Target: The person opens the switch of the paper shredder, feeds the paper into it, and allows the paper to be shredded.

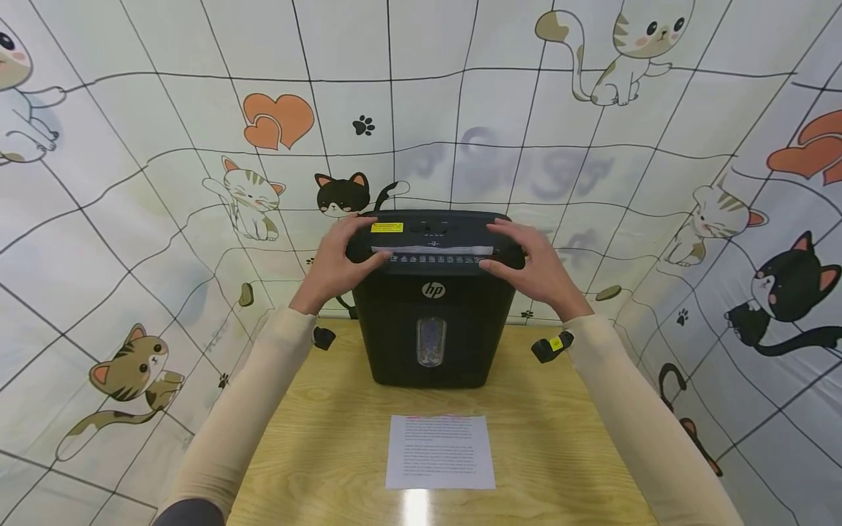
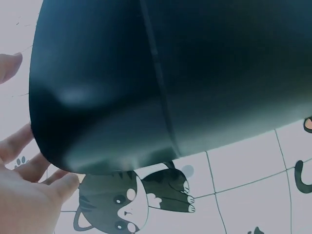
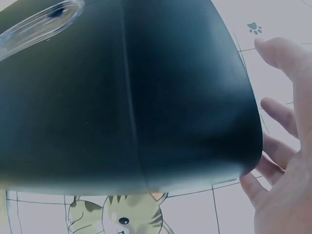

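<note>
A black HP paper shredder [image 1: 434, 321] stands upright at the back of the table, with a small clear window [image 1: 431, 342] in its front. At the left end of its top, my left hand [image 1: 338, 256] grips the head, thumb toward the front and fingers toward the back. My right hand [image 1: 536, 263] holds the opposite end in the same way. In the left wrist view the fingers [image 2: 34, 168] reach round the shredder's rounded edge, their tips partly hidden. The right wrist view shows fingers [image 3: 275, 151] along the other edge.
A printed sheet of paper [image 1: 439, 453] lies on the wooden table [image 1: 316, 438] in front of the shredder. Cat-patterned sheeting [image 1: 421, 109] hangs behind and at both sides. A yellow label [image 1: 387, 228] is on the shredder's top.
</note>
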A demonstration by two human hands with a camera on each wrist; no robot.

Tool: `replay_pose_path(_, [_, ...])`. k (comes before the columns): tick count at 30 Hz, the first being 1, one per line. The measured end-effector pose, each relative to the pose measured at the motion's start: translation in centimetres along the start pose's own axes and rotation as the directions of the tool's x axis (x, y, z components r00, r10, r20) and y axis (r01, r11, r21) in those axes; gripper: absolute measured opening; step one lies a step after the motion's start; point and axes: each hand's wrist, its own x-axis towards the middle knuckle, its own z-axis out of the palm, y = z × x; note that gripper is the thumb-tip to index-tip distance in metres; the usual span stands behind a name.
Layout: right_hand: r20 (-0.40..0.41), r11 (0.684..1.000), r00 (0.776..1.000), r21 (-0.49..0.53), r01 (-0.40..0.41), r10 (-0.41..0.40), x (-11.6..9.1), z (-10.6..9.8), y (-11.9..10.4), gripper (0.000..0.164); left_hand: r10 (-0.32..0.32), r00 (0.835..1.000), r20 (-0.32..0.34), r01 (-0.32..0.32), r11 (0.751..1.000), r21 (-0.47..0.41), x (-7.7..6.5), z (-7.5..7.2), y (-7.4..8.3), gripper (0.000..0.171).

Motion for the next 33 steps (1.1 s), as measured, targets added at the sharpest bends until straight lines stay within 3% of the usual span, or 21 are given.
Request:
replay_pose_path(8, [0.008,0.997,0.998,-0.033,-0.068,0.069,-2.2,0.0,1.0,0.083,-0.007,0.998,-0.056,0.009,0.999,0.033,-2.3,0.4,-1.0,0.093])
replay_pose_path(14, [-0.021,0.995,0.997,-0.064,-0.076,0.074,-3.9,0.3,2.2,0.099,-0.025,0.999,-0.045,0.027,0.998,0.058,-4.3,0.7,-1.9,0.105])
replay_pose_path(24, [-0.03,0.988,0.989,-0.06,-0.145,0.143,-6.4,1.6,3.9,0.109,-0.117,0.993,-0.023,0.118,0.992,0.045,-7.4,1.9,-4.1,0.113])
replay_pose_path(33, [-0.014,0.976,0.976,-0.021,-0.218,0.218,-8.8,3.7,5.9,0.116,-0.231,0.973,0.019,0.23,0.973,0.035,-11.1,4.5,-7.1,0.116])
